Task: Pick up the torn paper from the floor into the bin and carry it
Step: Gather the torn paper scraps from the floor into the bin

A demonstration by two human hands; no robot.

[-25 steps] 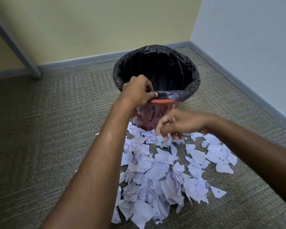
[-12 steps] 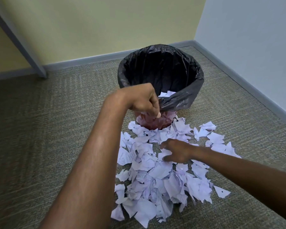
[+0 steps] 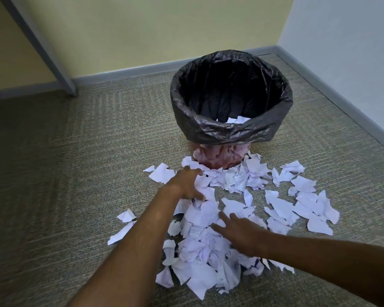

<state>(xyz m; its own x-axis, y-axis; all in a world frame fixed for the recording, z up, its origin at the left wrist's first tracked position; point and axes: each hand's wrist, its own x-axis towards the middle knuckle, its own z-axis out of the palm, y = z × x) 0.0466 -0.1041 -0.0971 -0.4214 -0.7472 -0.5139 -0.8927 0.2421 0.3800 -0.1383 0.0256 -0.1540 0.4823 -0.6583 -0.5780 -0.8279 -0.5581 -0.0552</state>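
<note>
Both hands, head view, are laid on paper (image 3: 203,214), nothing gripped: left hand (image 3: 187,185) fingers splayed wide, right hand (image 3: 239,233) fingers flat and apart. Paper is strewn on carpet (image 3: 75,173) at 6 o'clock of bin (image 3: 220,131), with some seen inside. Bin lies at 12 o'clock of both hands; left hand is judged nearer.

soft even indoor light, faint shadows; wide-angle bending at edges, slight motion blur.
</note>
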